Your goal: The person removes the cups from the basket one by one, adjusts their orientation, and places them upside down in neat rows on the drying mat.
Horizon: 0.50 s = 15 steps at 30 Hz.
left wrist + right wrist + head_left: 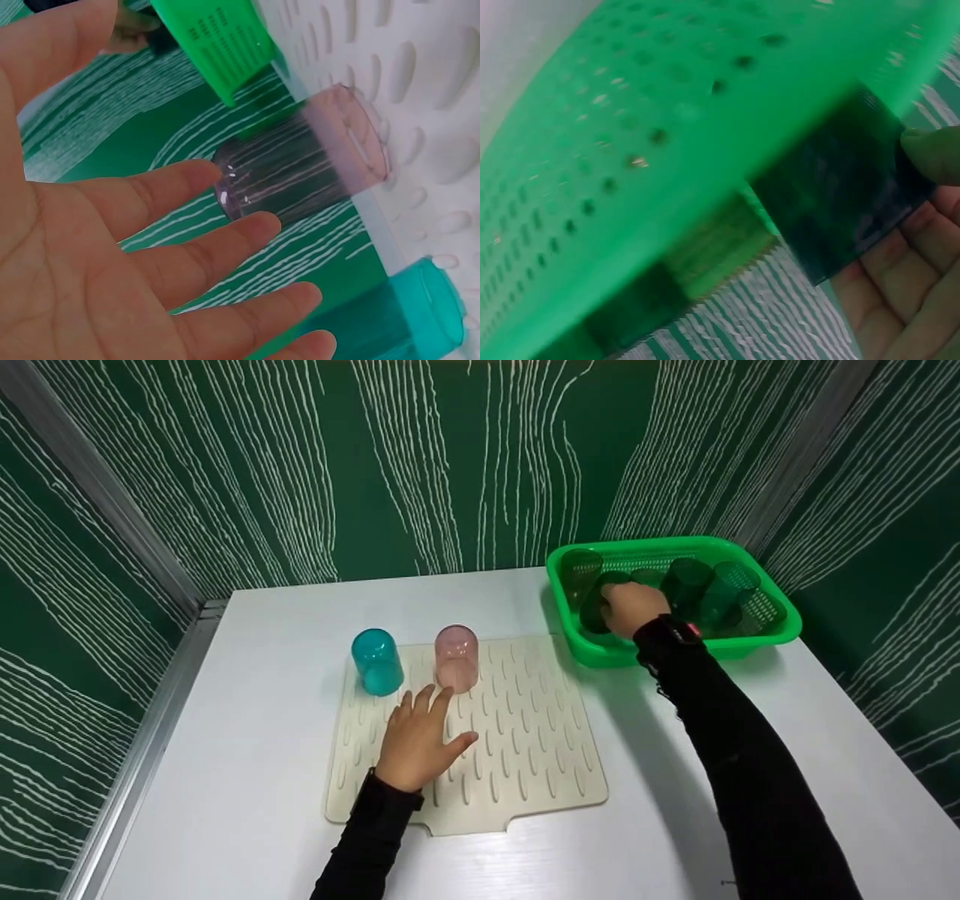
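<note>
My right hand (pixel 634 607) reaches into the green basket (pixel 615 655) and pinches a dark tumbler (pixel 840 187) by its edge, thumb on one side and fingers on the other. In the right wrist view, part of that tumbler stands out past the basket's rim. My left hand (pixel 416 746) is spread over the cream ridged mat (pixel 525 735), fingers extended and holding nothing. Its fingertips come close to a pink see-through tumbler (pixel 457 654), which stands upside down on the mat. To the left, a teal tumbler (pixel 377 660) also stands upside down, near the mat's far left corner.
Several other tumblers, among them a dark one (pixel 686 581) and a greenish one (pixel 731 585), sit in the basket at the back right of the white table (pixel 247 697). Green walls (pixel 450 472) with white wavy lines close off the back and sides.
</note>
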Available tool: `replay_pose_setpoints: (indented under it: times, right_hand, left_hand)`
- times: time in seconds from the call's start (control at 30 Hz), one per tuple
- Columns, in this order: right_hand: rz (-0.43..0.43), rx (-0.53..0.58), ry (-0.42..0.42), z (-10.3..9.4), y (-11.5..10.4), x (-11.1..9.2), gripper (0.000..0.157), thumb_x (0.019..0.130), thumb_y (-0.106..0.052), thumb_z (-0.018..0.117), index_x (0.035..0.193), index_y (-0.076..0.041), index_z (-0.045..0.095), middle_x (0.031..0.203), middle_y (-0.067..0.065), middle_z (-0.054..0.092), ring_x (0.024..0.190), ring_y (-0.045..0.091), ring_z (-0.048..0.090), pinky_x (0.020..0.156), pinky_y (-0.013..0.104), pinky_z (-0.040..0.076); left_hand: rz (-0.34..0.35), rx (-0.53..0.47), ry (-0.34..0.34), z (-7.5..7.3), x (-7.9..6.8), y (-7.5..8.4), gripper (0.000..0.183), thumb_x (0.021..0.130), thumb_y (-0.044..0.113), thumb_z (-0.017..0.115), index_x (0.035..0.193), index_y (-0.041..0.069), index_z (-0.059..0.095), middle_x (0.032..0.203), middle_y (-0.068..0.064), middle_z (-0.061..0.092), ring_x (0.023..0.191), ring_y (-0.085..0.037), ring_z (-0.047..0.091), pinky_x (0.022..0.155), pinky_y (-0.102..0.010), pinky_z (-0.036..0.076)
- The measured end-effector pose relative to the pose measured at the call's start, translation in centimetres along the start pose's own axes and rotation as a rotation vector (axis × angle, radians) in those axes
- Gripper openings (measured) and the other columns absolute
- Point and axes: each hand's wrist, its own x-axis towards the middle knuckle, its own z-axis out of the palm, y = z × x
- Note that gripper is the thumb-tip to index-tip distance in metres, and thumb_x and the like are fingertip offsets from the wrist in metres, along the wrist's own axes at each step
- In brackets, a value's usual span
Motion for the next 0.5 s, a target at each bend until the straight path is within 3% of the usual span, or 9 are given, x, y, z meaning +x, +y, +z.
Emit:
replay_pose_setpoints:
  times: [0.2, 0.37, 0.5]
  right_hand:
    - [-0.024, 0.215, 0.154, -2.3, -1.1, -2.5, 0.023, 0.111, -0.01, 0.055, 0.12, 0.009, 0.065, 0.098, 0.031, 0.066, 0.085, 0.044, 0.06, 0.08, 0.053, 0.044]
    - [-0.088, 0.388, 0.301, -1.9, -1.7, -4.4, 0.014, 0.111, -0.009, 0.057, 0.11, 0.004, 0.062, 0.092, 0.024, 0.061, 0.081, 0.035, 0.051, 0.08, 0.046, 0.037]
    - [-0.141, 0.504, 0.41, -0.5, -2.9, -6.1, 0.013, 0.107, -0.003, 0.063, 0.115, 0.006, 0.068, 0.099, 0.022, 0.072, 0.09, 0.032, 0.065, 0.087, 0.038, 0.049]
  left_hand:
    - [0.016, -0.013, 0.03, -0.1, 0.1, 0.2, 0.07, 0.097, 0.041, 0.079, 0.15, 0.001, 0.059, 0.151, -0.032, 0.058, 0.142, -0.062, 0.05, 0.117, -0.069, 0.042]
    - [0.05, -0.023, 0.068, -0.2, 0.0, 0.4, 0.068, 0.096, 0.041, 0.08, 0.147, -0.001, 0.061, 0.147, -0.031, 0.062, 0.139, -0.056, 0.055, 0.116, -0.066, 0.046]
    - [0.079, -0.019, 0.098, -0.3, -0.1, 0.4, 0.065, 0.096, 0.037, 0.079, 0.145, -0.001, 0.062, 0.145, -0.029, 0.063, 0.137, -0.051, 0.058, 0.115, -0.063, 0.048]
